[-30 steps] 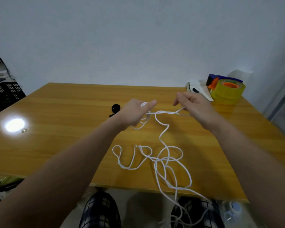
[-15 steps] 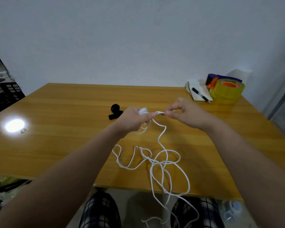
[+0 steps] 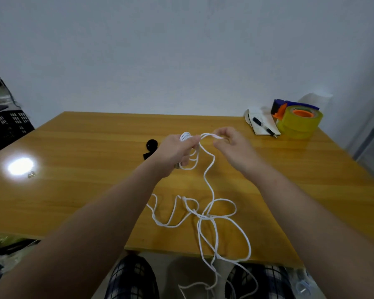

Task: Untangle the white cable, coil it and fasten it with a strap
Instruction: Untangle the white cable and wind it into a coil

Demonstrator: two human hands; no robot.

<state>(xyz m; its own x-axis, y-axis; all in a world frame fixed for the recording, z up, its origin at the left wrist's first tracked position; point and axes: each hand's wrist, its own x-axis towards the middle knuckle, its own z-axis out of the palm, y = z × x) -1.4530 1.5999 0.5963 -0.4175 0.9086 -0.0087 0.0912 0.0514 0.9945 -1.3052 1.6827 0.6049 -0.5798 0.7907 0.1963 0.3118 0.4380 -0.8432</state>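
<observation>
Left hand (image 3: 177, 151): grip closed round a small coil of the white cable (image 3: 207, 183). Right hand (image 3: 231, 145) pinches the strand just to its right. Slack runs nearward from both grips to tangled loops at the worktop's (image 3: 84, 190) near edge. Black strap (image 3: 151, 145) lies just left, nearer the left hand.

Both forearms extended forward; left hand (image 3: 177, 151) curled round turns of white cable (image 3: 209, 182); right hand (image 3: 232, 145) just beside, thumb and forefinger pinching the cable's strand.
</observation>
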